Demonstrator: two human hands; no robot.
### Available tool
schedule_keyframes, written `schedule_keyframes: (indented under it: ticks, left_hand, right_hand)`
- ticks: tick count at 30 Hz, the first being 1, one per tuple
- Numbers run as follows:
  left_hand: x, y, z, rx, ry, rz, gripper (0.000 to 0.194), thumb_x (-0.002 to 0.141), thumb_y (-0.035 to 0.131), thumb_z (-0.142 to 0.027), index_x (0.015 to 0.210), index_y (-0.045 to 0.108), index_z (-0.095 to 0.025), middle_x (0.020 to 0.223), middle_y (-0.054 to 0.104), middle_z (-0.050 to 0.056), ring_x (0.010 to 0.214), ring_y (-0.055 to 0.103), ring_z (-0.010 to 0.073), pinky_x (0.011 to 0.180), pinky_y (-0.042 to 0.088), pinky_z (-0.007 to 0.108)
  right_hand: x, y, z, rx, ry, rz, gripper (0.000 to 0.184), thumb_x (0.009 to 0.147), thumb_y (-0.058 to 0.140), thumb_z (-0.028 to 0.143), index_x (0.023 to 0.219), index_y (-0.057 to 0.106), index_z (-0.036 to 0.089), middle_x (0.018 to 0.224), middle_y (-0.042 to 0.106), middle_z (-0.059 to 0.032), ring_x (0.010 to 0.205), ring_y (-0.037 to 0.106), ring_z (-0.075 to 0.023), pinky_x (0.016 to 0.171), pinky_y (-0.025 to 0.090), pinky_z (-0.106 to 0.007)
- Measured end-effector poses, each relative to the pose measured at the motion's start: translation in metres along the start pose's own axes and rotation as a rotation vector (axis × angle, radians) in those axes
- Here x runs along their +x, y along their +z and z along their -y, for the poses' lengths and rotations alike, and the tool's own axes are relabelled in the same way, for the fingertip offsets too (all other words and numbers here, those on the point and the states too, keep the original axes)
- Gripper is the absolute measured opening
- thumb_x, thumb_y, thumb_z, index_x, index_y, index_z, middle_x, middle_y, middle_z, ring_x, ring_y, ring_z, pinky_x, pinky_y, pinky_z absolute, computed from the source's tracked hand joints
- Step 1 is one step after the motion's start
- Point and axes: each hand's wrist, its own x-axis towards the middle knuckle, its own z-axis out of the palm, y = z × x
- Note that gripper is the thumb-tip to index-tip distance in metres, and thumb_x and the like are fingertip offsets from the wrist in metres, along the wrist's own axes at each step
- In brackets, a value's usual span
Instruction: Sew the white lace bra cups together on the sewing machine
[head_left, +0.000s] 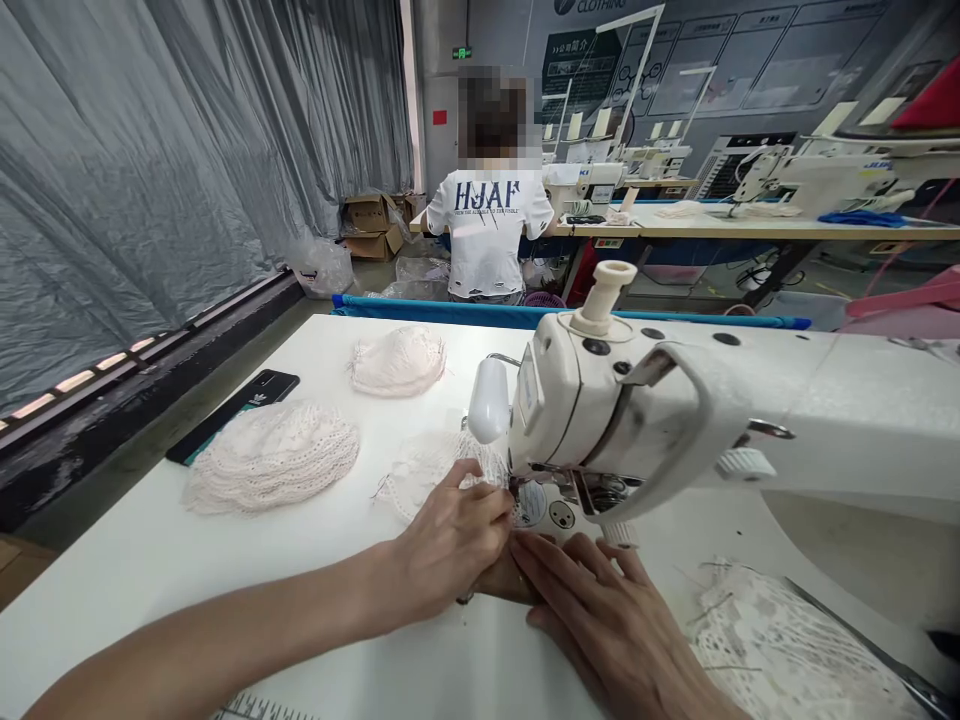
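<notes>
A pale pink lace piece (424,470) lies under the head of a white sewing machine (637,420). My left hand (461,535) is closed on its near edge, with the fingers bent close to the needle area. My right hand (600,610) rests flat on the machine bed, fingers stretched out, and its fingertips meet the left hand's fingers. Beneath both hands shows a brownish flat strip (506,580); what it is I cannot make out. The needle and presser foot are mostly hidden by the fingers and the machine head.
Left on the table (352,640) are a stack of lace pieces (277,455), a smaller lace pile (397,362) and a dark phone (270,385). At right, scissors (862,630) lie on more lace (772,620). A person (491,230) sits ahead, facing away, near other sewing machines (825,185).
</notes>
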Motion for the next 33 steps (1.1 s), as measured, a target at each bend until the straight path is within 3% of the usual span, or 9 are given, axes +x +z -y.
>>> schedule_keyframes:
  ticks: [6,10,13,17,20,21,24,29,33]
  left_hand:
    - [0.003,0.004,0.011,-0.075,-0.044,-0.085,0.020,0.090,0.043,-0.017,0.077,0.058,-0.016,0.092,0.062,0.003,0.080,0.057,0.0123,0.096,0.029,0.040]
    - [0.023,-0.001,0.024,-0.176,-0.240,-0.029,0.025,0.090,0.042,-0.019,0.072,0.059,-0.015,0.080,0.062,0.003,0.072,0.056,0.0140,0.085,0.038,0.037]
    - [0.043,-0.004,0.041,-0.185,-0.382,0.001,0.023,0.085,0.043,-0.016,0.067,0.057,-0.013,0.075,0.060,0.005,0.066,0.054,0.0156,0.067,0.042,0.031]
    - [0.047,-0.010,0.049,-0.223,-0.417,0.066,0.006,0.070,0.057,-0.019,0.065,0.057,-0.016,0.062,0.054,0.000,0.058,0.051,0.0151,0.052,0.035,0.024]
    - [0.025,-0.021,0.028,-0.228,-0.440,0.092,0.013,0.072,0.052,-0.019,0.060,0.051,-0.016,0.053,0.045,-0.001,0.052,0.045,0.0139,0.049,0.030,0.023]
    - [0.015,-0.027,0.017,-0.249,-0.454,0.112,0.015,0.075,0.049,-0.021,0.061,0.050,-0.017,0.053,0.043,-0.002,0.051,0.044,0.0134,0.049,0.028,0.023]
    - [-0.017,-0.048,-0.023,-0.658,-0.585,0.169,0.022,0.081,0.048,-0.037,0.072,0.049,-0.017,0.062,0.042,-0.003,0.057,0.041,0.0118,0.051,0.029,0.021]
    - [-0.065,-0.075,-0.081,-0.962,-0.629,0.128,0.036,0.082,0.049,-0.050,0.071,0.051,-0.016,0.064,0.042,-0.003,0.061,0.037,0.0112,0.056,0.030,0.022]
    - [-0.097,-0.070,-0.110,-1.168,-0.639,0.118,0.030,0.080,0.056,-0.044,0.073,0.057,-0.014,0.079,0.057,0.003,0.073,0.048,0.0136,0.066,0.036,0.023]
  right_hand:
    - [0.003,-0.003,-0.002,0.006,0.014,0.034,0.031,0.094,0.041,0.028,0.118,0.056,0.016,0.113,0.065,-0.0073,0.080,0.056,-0.0173,0.068,0.038,-0.032]
    - [0.005,-0.004,-0.003,0.049,0.010,0.009,0.027,0.094,0.040,0.026,0.111,0.060,0.016,0.108,0.066,-0.0074,0.080,0.057,-0.0179,0.068,0.038,-0.032]
    - [0.008,-0.002,-0.005,0.073,0.015,0.016,0.026,0.094,0.039,0.022,0.108,0.061,0.017,0.102,0.068,-0.0077,0.080,0.058,-0.0182,0.068,0.038,-0.032]
    - [0.011,-0.007,-0.009,0.136,0.033,0.068,0.024,0.094,0.040,0.019,0.103,0.061,0.019,0.100,0.066,-0.0075,0.084,0.059,-0.0175,0.071,0.040,-0.032]
    - [0.014,-0.022,-0.005,0.260,0.127,0.168,0.021,0.090,0.050,0.025,0.109,0.057,0.018,0.103,0.063,-0.0079,0.093,0.056,-0.0189,0.079,0.042,-0.033]
    - [0.016,-0.027,0.000,0.335,0.182,0.195,0.030,0.087,0.057,0.030,0.113,0.054,0.017,0.106,0.061,-0.0089,0.096,0.055,-0.0198,0.081,0.042,-0.034]
    - [0.025,-0.042,0.021,0.708,0.325,0.207,0.057,0.071,0.070,0.046,0.115,0.050,0.016,0.107,0.057,-0.0085,0.094,0.054,-0.0191,0.079,0.046,-0.030]
    - [0.022,-0.061,0.064,1.250,0.438,0.329,0.038,0.071,0.067,0.051,0.077,0.061,0.014,0.069,0.056,0.0021,0.066,0.050,-0.0111,0.064,0.042,-0.023]
    - [-0.006,-0.072,0.090,1.391,0.505,0.547,0.032,0.069,0.071,0.042,0.074,0.063,0.012,0.063,0.053,0.0030,0.061,0.045,-0.0090,0.058,0.036,-0.021]
